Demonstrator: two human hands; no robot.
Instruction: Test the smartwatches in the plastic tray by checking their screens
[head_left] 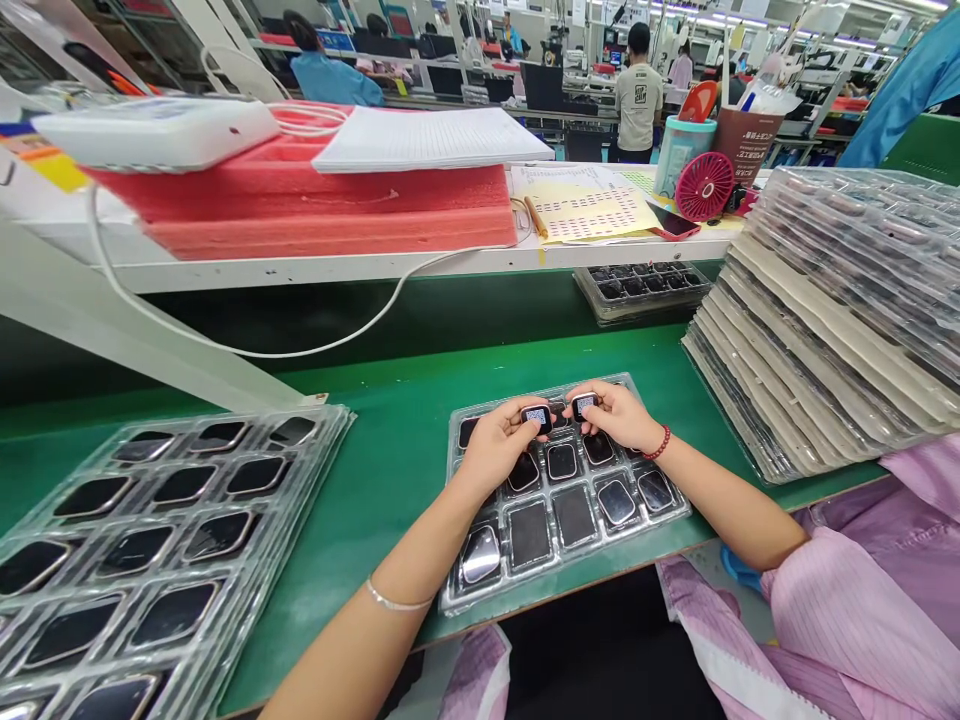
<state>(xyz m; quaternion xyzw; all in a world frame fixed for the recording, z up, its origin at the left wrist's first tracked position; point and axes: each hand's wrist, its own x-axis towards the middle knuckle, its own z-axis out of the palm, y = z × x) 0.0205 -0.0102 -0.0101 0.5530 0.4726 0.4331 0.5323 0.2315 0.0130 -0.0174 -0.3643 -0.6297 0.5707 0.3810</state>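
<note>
My left hand [496, 442] pinches a smartwatch body [537, 418] between thumb and fingers, its lit screen showing a QR code. A second smartwatch body [583, 405], also lit with a QR code, is gripped by my right hand [619, 415]. Both are held side by side above a clear plastic tray [491, 592] on the green bench. Dark-screened watch bodies [561, 462] sit in several of the tray's pockets. Two pockets in the front row [529, 535] hold no watch. Part of the back row is hidden behind my hands.
Left stands a stack of trays [300, 530] filled with watch bodies. A tall leaning tray stack [817, 370] rises at right. Above the bench, a white shelf [337, 262] carries red foam [337, 215], papers and a pink fan [705, 187]. A white cable [300, 354] hangs below it.
</note>
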